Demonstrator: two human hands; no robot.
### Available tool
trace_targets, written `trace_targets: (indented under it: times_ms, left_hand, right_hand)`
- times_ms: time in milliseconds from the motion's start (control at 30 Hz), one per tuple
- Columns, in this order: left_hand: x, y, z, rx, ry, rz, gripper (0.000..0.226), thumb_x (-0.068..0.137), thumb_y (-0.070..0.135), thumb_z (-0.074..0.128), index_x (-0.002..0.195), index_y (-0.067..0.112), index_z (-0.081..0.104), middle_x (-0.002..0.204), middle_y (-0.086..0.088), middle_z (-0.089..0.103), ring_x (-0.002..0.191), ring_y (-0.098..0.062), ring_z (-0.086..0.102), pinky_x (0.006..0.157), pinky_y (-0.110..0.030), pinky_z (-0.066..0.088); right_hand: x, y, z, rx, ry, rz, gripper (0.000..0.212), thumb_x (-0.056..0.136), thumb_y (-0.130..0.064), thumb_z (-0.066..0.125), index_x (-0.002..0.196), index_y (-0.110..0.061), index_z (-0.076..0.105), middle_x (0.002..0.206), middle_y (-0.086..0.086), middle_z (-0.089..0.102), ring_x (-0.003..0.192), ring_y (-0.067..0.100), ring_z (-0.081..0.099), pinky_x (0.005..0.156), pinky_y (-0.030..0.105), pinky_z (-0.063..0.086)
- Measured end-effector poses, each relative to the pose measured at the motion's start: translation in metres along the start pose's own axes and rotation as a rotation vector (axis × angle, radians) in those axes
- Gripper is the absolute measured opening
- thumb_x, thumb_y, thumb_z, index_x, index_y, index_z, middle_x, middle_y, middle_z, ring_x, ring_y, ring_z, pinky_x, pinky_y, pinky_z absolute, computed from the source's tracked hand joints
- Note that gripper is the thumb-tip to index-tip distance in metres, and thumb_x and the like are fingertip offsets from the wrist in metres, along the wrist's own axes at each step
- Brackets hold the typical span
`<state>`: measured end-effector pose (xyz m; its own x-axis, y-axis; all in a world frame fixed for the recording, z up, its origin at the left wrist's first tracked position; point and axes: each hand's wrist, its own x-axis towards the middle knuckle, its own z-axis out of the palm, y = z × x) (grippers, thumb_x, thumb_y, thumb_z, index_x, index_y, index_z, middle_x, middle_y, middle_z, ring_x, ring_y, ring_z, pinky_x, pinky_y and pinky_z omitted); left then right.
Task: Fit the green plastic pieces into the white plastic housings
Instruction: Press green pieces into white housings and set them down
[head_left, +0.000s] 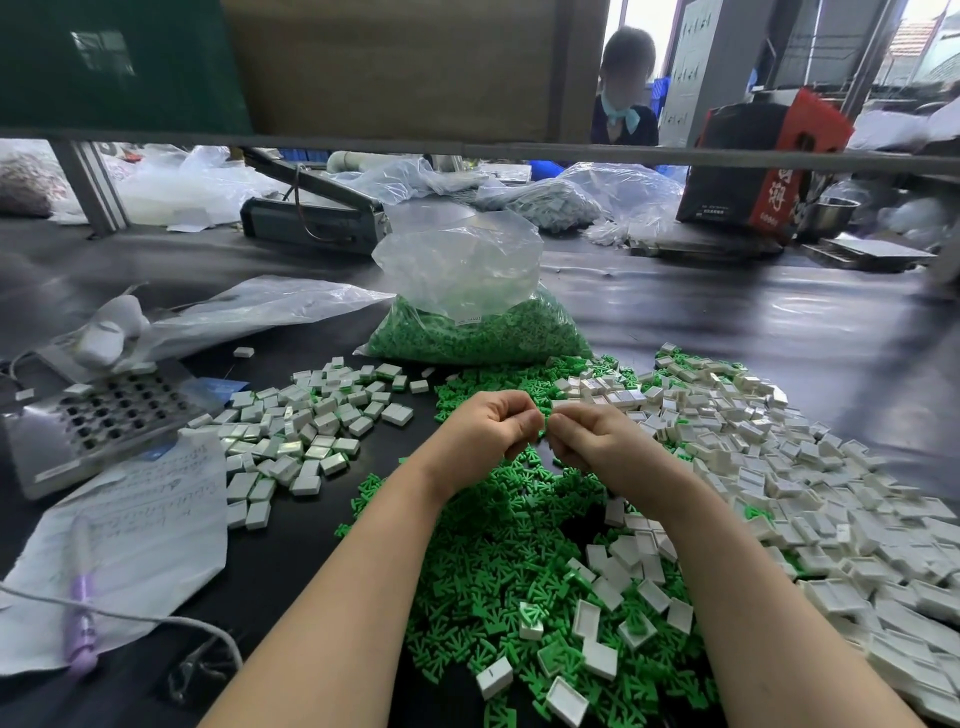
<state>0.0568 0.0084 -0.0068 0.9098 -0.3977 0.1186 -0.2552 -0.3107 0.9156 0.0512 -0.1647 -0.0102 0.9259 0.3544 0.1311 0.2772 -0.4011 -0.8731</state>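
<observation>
Legible text is scarce: the red and black carton (759, 165) far beyond the right hand bears large Chinese characters too blurred to read, the paper sheet (136, 525) left of the left hand carries illegible handwriting, and the bag of green pieces (480, 332) ahead has an unreadable label.

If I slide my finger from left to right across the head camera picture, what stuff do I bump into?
Purple pen → written paper sheet → small pile of white housings → left hand → right hand → big heap of white housings.
</observation>
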Motion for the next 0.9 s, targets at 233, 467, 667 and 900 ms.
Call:
trace_targets:
  times_ms: [233,467,667,900]
  left_hand:
    - [0.001,0.000,0.002,-0.012,0.032,0.030,0.029,0.100,0.014,0.052,0.072,0.016,0.057,0.054,0.010,0.047,0.052,-0.007,0.038,0.051,-0.018,0.031]
    - [0.003,-0.002,0.002,-0.053,0.060,0.029,0.027,0.101,0.014,0.051,0.074,0.013,0.059,0.055,0.006,0.052,0.048,-0.006,0.038,0.048,-0.017,0.032]
    - [0.004,-0.002,-0.005,0.057,0.091,0.012,0.012,0.096,0.018,0.061,0.092,0.014,0.072,0.070,0.010,0.061,0.057,0.001,0.049,0.057,-0.013,0.040]
    - [0.003,0.008,-0.003,-0.024,0.146,0.059,0.009,0.093,0.006,0.063,0.097,0.006,0.071,0.081,-0.001,0.071,0.072,-0.004,0.064,0.073,-0.019,0.053]
  right_hand:
    - [0.000,0.002,0.000,0.035,0.016,-0.011,0.030,0.102,-0.012,0.046,0.075,-0.003,0.053,0.052,-0.011,0.048,0.051,0.004,0.038,0.051,0.016,0.032]
    - [0.003,0.008,0.001,0.005,0.044,-0.049,0.030,0.102,-0.018,0.049,0.075,-0.006,0.055,0.057,-0.004,0.050,0.054,0.011,0.041,0.052,0.025,0.035]
    - [0.003,0.009,0.001,0.015,0.011,-0.052,0.032,0.101,-0.025,0.050,0.075,-0.009,0.060,0.060,0.004,0.057,0.059,0.023,0.047,0.059,0.037,0.039]
    - [0.002,0.002,0.002,0.335,0.062,0.027,0.052,0.089,-0.054,0.043,0.075,-0.007,0.060,0.055,0.002,0.056,0.050,0.012,0.045,0.046,0.018,0.035]
